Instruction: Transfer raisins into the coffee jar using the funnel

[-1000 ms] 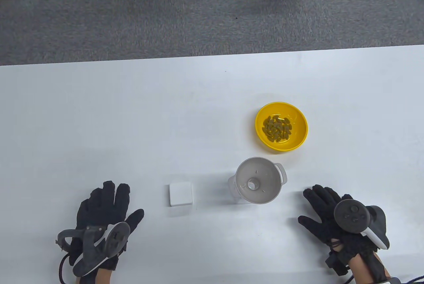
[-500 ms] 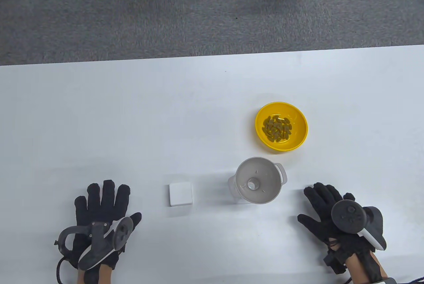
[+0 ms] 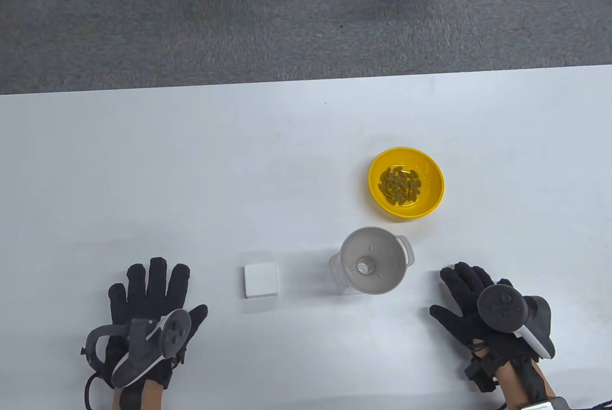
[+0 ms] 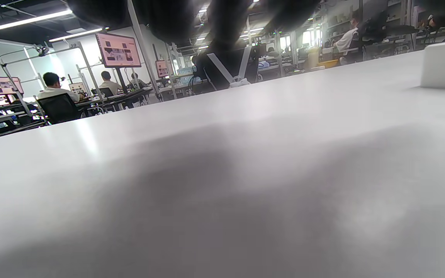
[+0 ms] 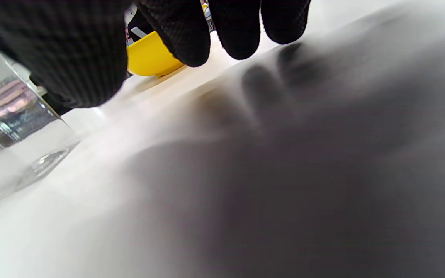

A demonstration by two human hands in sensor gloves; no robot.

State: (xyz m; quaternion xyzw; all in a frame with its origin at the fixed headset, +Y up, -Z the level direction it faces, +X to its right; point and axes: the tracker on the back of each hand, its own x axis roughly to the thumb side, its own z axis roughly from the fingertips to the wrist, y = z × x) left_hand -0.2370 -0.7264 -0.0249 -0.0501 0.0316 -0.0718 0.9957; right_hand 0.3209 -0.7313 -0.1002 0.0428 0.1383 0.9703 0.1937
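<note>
Little is changing since the earlier frame: the left hand (image 3: pixel 146 307) and right hand (image 3: pixel 478 307) are lying flat on the tabletop (image 3: pixel 191 180), fingers (image 5: pixel 180 34) released, flanking the funnel (image 3: pixel 374 260)-topped jar (image 5: pixel 10 139).

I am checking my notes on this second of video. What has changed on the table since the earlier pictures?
Very little. The left hand shifted slightly toward the person and spread its fingers flat; the right hand eased back slightly. Neither took hold of anything. The yellow bowl of raisins, the funnel on the jar and the white block stayed put.
</note>
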